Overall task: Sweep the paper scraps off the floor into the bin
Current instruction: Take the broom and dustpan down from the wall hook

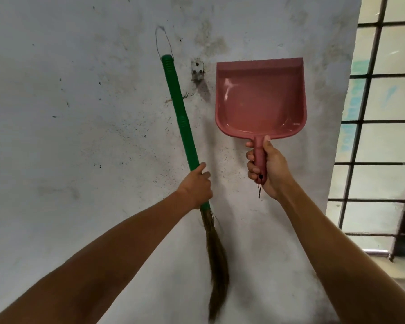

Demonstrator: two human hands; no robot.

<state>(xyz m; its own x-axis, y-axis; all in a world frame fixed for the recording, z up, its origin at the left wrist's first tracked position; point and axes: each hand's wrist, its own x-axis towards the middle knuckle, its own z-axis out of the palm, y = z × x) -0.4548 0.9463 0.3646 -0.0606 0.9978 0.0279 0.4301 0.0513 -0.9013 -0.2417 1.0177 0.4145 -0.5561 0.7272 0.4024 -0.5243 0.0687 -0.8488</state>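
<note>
A broom [180, 115] with a green handle and brown grass bristles hangs almost upright in front of a white wall; a thin wire loop sits at its top end. My left hand [195, 184] is closed around the lower part of the green handle, just above the bristles. A pink plastic dustpan [260, 97] is held upright with its pan facing me. My right hand [265, 167] grips its short handle from below, and a black cord dangles from the handle's end. No paper scraps, floor or bin are in view.
The stained white wall [80, 113] fills most of the view. A small metal hook bracket [197, 70] is fixed to it between the broom and the dustpan. A dark metal window grille [379, 141] stands at the right.
</note>
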